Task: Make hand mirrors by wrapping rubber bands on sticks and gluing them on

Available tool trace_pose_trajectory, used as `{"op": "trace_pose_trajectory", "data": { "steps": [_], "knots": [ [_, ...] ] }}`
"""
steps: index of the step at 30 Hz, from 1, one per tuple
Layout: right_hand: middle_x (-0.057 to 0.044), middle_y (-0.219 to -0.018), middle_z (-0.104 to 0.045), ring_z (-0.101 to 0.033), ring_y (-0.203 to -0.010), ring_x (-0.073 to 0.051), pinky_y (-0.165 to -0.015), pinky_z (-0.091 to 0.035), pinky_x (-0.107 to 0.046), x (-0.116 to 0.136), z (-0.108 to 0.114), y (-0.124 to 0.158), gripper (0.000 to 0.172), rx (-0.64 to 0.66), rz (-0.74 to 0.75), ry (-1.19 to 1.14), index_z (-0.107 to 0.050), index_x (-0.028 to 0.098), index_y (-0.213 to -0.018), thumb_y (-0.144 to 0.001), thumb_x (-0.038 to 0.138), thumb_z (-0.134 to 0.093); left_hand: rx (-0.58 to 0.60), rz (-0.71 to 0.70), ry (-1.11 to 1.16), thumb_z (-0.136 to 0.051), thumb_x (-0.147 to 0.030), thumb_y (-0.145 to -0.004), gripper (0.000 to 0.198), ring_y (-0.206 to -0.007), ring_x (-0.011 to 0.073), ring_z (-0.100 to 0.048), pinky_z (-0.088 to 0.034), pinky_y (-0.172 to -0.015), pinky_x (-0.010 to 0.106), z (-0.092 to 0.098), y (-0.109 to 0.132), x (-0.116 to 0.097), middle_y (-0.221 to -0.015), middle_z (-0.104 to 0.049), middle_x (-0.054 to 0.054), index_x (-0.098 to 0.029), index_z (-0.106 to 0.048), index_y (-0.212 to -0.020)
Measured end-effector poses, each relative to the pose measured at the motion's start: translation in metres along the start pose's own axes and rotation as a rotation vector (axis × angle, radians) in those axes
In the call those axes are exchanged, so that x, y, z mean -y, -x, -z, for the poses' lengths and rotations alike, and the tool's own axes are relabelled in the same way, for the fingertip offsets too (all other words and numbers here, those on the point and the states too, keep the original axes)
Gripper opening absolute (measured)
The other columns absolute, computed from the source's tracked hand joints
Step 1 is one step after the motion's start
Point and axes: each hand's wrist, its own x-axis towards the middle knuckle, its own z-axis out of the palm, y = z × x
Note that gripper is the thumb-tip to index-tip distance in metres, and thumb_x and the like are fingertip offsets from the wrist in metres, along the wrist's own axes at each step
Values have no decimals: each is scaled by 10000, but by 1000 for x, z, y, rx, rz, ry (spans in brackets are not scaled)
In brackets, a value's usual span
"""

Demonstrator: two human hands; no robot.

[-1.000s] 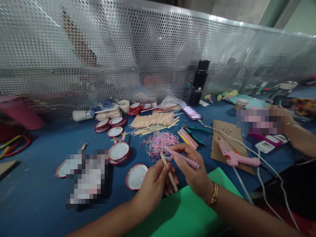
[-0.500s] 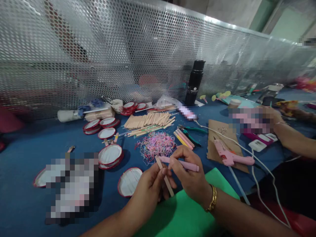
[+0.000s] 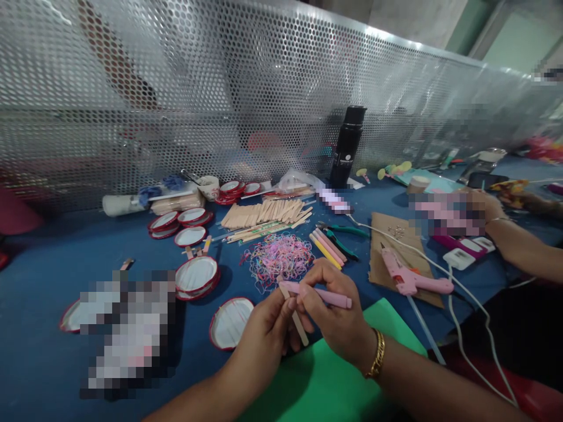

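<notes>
My left hand (image 3: 275, 325) is closed on a flat wooden craft stick (image 3: 301, 329), held at a slant. In my right hand (image 3: 336, 302) is a pink marker (image 3: 333, 296), its tip end against the upper part of the stick. Below both hands lies a green sheet (image 3: 308, 387). Just beyond them is a tangled heap of colourful rubber bands (image 3: 281, 258). Several more markers (image 3: 326, 247) lie to the right of that heap, beside green-handled pliers (image 3: 341, 241). A round red-rimmed white disc (image 3: 231, 323) rests left of my left hand.
Craft sticks (image 3: 264, 214) are spread behind the rubber bands. On the right, a pink glue gun (image 3: 409, 280) lies on cardboard (image 3: 378, 264), with a white cable near it. A black bottle (image 3: 347, 146) stands by the perforated metal screen (image 3: 272, 88). Another person's arm (image 3: 523, 246) is at far right.
The marker's back end has shifted slightly left, and its tip now overlaps the stick near the top. The stick's lower end has moved up a little. Other things look unchanged.
</notes>
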Motion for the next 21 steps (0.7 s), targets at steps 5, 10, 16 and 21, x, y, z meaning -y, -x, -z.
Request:
{"op": "trace_pose_trajectory", "data": {
  "steps": [5,10,16,21],
  "knots": [
    [-6,-689,-553,-548,-701,-158,-672,-428,-306,-3,3,-1,153,-49,3,26,-550,191,-689,-841,187,-532,8,-3,-16,-474,-563,-890,416,-398,81,-424,-295,-380,181,3,-1,5,-500,-539,-32,-171,-556,-775],
    [-2,-691,-558,-547,-684,-149,-656,-429,-295,-4,4,0,161,-46,2,0,-549,192,-688,-847,186,-532,13,-25,-19,-472,-544,-899,410,-399,80,-425,-297,-381,181,3,0,4,-502,-537,-30,-173,-556,-749],
    [-8,-676,-548,-553,-710,-169,-676,-434,-312,-1,1,-1,151,2,-23,-6,-548,192,-700,-847,219,-529,-2,-16,-16,-476,-567,-889,425,-399,80,-424,-296,-381,180,1,-1,2,-502,-537,-29,-177,-558,-742],
    [-10,-701,-565,-556,-704,-156,-675,-432,-303,-3,4,-2,150,-50,-13,34,-562,188,-695,-843,204,-543,-4,-17,-9,-492,-573,-879,416,-407,86,-438,-306,-381,182,1,0,0,-511,-541,-30,-180,-558,-764]
  ]
}}
